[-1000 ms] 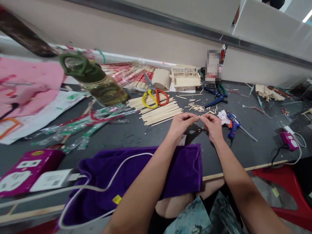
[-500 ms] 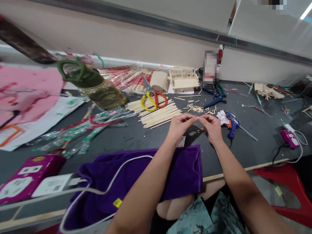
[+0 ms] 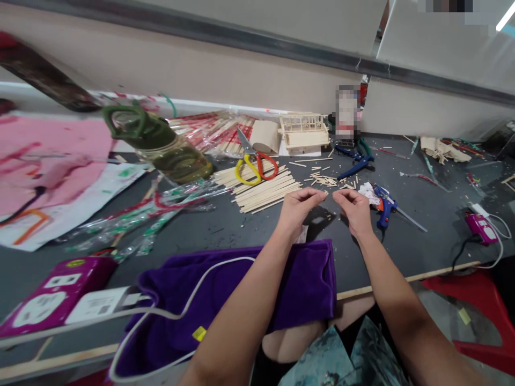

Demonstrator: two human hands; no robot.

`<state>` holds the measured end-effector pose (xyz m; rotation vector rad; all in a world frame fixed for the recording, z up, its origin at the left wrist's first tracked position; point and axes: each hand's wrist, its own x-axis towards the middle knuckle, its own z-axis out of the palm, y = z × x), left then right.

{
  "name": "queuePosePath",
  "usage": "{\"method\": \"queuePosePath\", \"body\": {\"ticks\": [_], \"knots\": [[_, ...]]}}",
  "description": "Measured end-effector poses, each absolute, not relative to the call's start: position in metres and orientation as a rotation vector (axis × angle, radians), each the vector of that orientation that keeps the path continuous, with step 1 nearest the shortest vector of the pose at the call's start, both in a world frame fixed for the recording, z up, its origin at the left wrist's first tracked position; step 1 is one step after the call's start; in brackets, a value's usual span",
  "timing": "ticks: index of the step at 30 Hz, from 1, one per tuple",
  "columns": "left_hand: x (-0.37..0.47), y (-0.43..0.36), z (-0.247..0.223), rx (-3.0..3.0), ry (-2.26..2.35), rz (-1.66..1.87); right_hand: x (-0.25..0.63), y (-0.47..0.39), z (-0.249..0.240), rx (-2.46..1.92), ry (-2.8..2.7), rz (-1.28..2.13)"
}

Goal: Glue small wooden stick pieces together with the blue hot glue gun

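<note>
My left hand (image 3: pixel 298 208) is closed in a pinch over the dark table, thumb against forefinger; whatever its tips hold is too small to make out. A small gap to the right, my right hand (image 3: pixel 354 210) pinches in the same way, its fingertips hiding any content. Just beyond the hands lie short cut stick pieces (image 3: pixel 323 179). Long thin wooden sticks (image 3: pixel 267 191) are spread out left of them, with scissors (image 3: pixel 254 161) with yellow and red handles resting on top. Beside my right hand is a blue glue gun (image 3: pixel 386 206), a glue stick jutting from it.
Behind stand a small stick-built model (image 3: pixel 304 136), a roll of brown tape (image 3: pixel 266 136) and blue pliers (image 3: pixel 355 167). A green bottle (image 3: pixel 169 150) and plastic wrappers (image 3: pixel 148 214) are at left. Purple cloth (image 3: pixel 298 289), a white cable (image 3: pixel 193 292) and a power strip (image 3: pixel 60 292) occupy the front.
My fingertips, which were together, have come apart: the right hand has shifted slightly to the right. The view has moved a little; the table things stay in place.
</note>
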<state>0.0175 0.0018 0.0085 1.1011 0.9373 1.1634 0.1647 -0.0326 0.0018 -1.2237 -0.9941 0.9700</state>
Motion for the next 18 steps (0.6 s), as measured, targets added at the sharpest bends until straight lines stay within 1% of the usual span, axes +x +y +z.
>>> {"method": "queuePosePath", "body": {"ticks": [6,9,12,14,18], "knots": [[0.016,0.006,0.010,0.833,0.910,1.121,0.206,-0.062,0.004,-1.441,-1.054,0.719],[0.016,0.006,0.009,0.740,0.864,1.116,0.232,-0.086,0.000,-1.691,-1.098,0.439],[0.017,0.007,0.007,0.716,0.848,1.109,0.252,-0.104,-0.005,-2.037,-1.136,0.189],[0.018,0.008,0.005,0.740,0.845,1.112,0.260,-0.108,-0.007,-2.198,-1.156,0.143],[0.018,0.011,-0.002,0.853,0.868,1.120,0.265,-0.103,-0.010,-2.337,-1.121,0.227]]}}
